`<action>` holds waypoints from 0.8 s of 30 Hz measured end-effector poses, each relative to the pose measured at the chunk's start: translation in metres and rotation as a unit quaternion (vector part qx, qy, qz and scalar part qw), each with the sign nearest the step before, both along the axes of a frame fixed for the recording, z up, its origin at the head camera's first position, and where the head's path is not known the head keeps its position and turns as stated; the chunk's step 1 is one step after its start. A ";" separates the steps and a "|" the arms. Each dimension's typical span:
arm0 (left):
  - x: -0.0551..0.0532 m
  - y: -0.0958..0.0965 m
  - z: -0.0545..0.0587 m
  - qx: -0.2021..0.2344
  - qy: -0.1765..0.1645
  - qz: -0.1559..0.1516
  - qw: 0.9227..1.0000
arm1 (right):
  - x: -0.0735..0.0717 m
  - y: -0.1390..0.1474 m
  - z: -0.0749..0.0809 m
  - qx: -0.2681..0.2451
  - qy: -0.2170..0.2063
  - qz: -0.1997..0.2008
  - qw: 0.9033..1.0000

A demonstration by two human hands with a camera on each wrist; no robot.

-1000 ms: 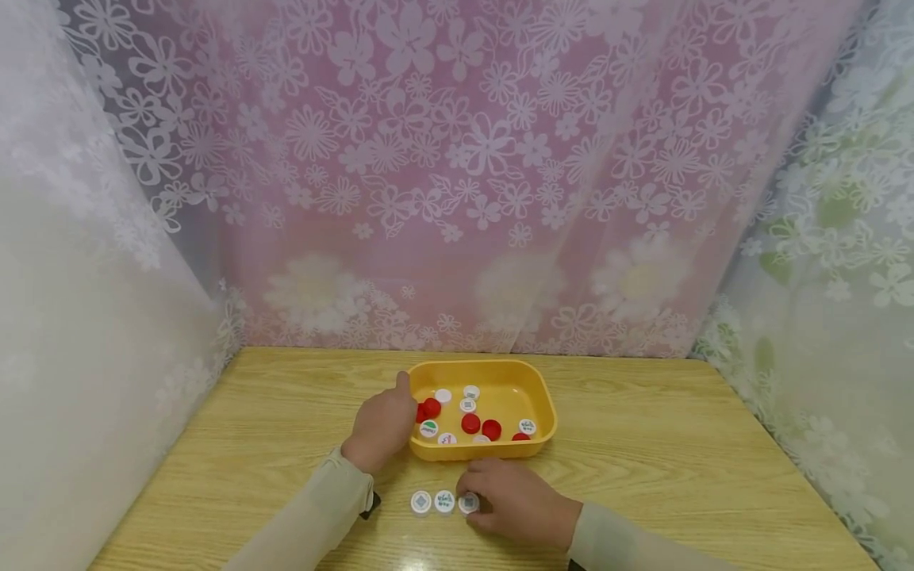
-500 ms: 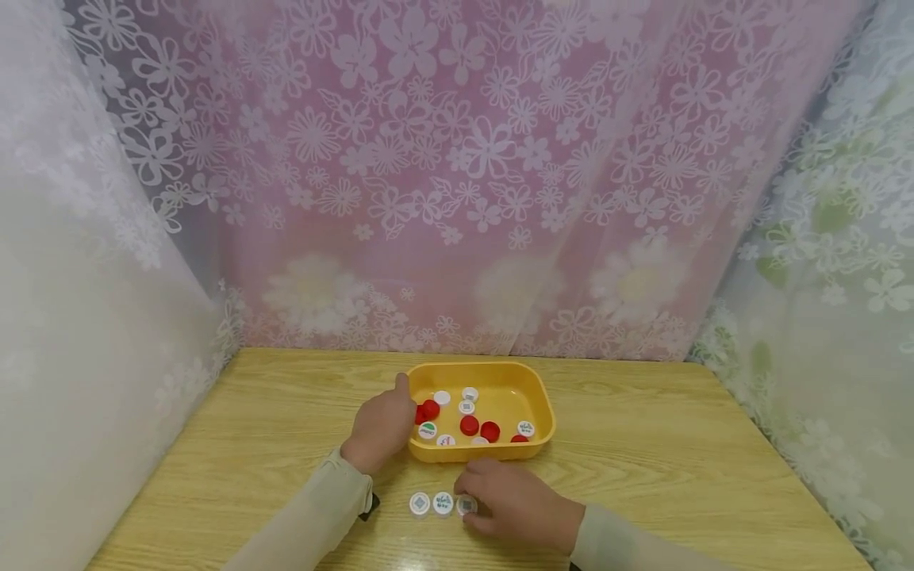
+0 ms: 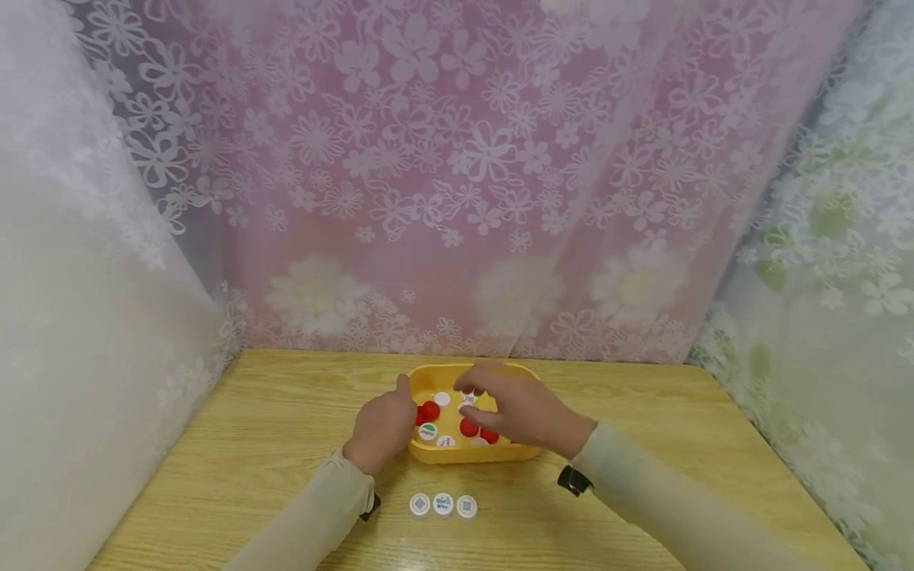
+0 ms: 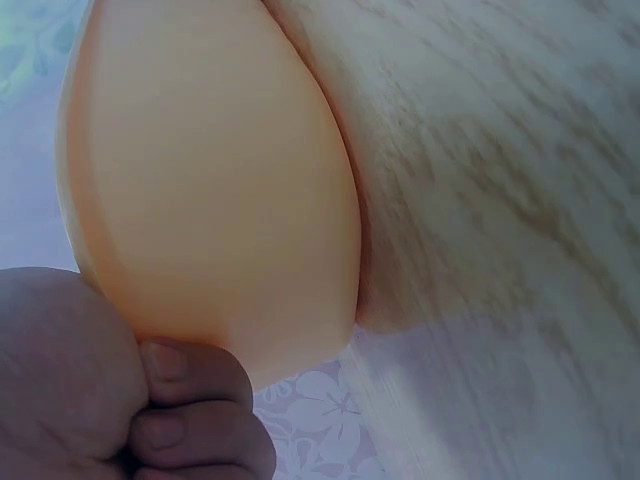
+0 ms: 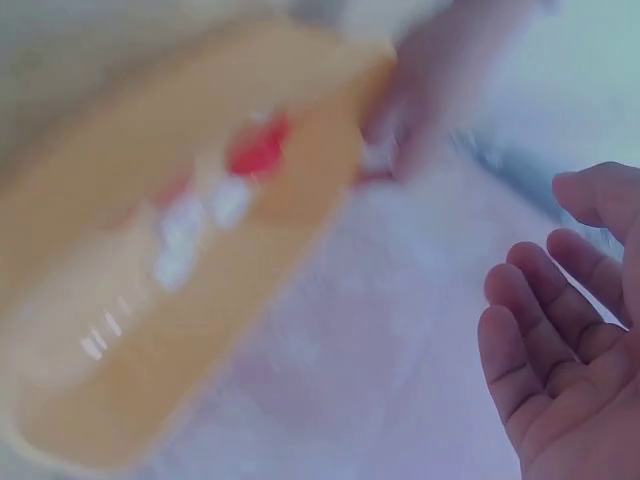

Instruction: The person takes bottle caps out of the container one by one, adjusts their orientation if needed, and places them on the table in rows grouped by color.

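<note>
A yellow plastic tray (image 3: pixel 471 454) holds red bottle caps (image 3: pixel 431 411) and white bottle caps (image 3: pixel 442 400), some with printed tops. My left hand (image 3: pixel 378 428) grips the tray's left end; in the left wrist view, curled fingers (image 4: pixel 200 385) meet the tray's outer wall (image 4: pixel 220 180). Over the tray's right half hovers my right hand (image 3: pixel 524 408), thumb and fingers apart with nothing seen between them. It hides some of the caps below. In the blurred right wrist view its fingers (image 5: pixel 545 330) are loosely bent and hold nothing.
Three white printed caps, a left one (image 3: pixel 420 505), a middle one (image 3: pixel 443 504) and a right one (image 3: pixel 466 507), lie in a row in front of the tray on the wood-grain table (image 3: pixel 643 444). Flowered curtains (image 3: pixel 457 198) enclose the table's back and sides.
My right hand has left the rightmost cap of the row and moved up and away from me, over the tray. The left hand has stayed on the tray.
</note>
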State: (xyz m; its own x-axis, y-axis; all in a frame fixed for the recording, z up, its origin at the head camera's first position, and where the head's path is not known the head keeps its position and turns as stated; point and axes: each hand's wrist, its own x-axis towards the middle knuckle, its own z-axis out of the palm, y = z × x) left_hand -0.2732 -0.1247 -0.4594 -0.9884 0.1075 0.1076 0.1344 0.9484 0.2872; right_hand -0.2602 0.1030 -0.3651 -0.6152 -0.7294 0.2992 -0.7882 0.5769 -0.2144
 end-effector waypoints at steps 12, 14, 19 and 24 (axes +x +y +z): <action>-0.001 0.001 0.003 0.013 -0.041 0.019 0.999 | -0.079 -0.022 0.004 0.101 0.064 -0.057 0.991; -0.002 0.000 0.003 0.022 -0.046 0.020 0.999 | -0.086 -0.028 -0.003 0.143 0.069 -0.058 0.986; -0.003 0.000 0.001 0.032 -0.041 0.016 0.999 | -0.095 -0.040 -0.019 0.259 0.049 -0.054 0.963; -0.003 -0.001 -0.002 0.040 -0.036 0.016 0.998 | -0.103 -0.046 -0.040 0.343 0.023 -0.062 0.937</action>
